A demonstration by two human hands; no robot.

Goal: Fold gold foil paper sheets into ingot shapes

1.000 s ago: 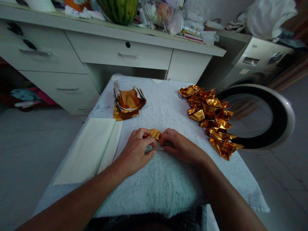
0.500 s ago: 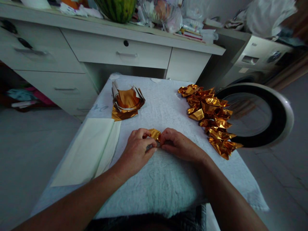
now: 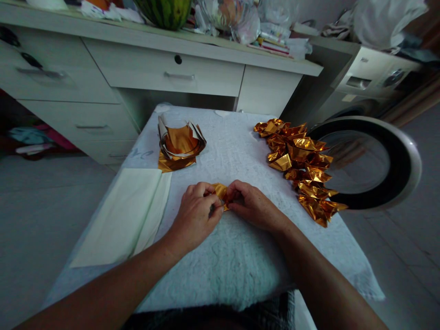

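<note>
Between my two hands, low over the cloth-covered table, is a small piece of gold foil paper (image 3: 220, 189), mostly hidden by fingers. My left hand (image 3: 197, 208) pinches its left side with thumb and fingers. On its right side my right hand (image 3: 252, 204) is closed in a pinch too. Beyond my left hand stands a curled stack of gold foil sheets (image 3: 180, 142) with pale backs. A long pile of folded gold foil pieces (image 3: 297, 160) runs along the right side of the table.
Pale folded paper (image 3: 117, 215) lies on the table's left side. A white drawer desk (image 3: 165, 68) stands behind, bearing a watermelon (image 3: 165, 13) and plastic bags. To the right, the washing machine door (image 3: 395, 183) hangs open close to the table edge.
My fingers have shifted slightly on the foil piece, and a bit more gold shows between them at the bottom. The stack and the pile stay in place.
</note>
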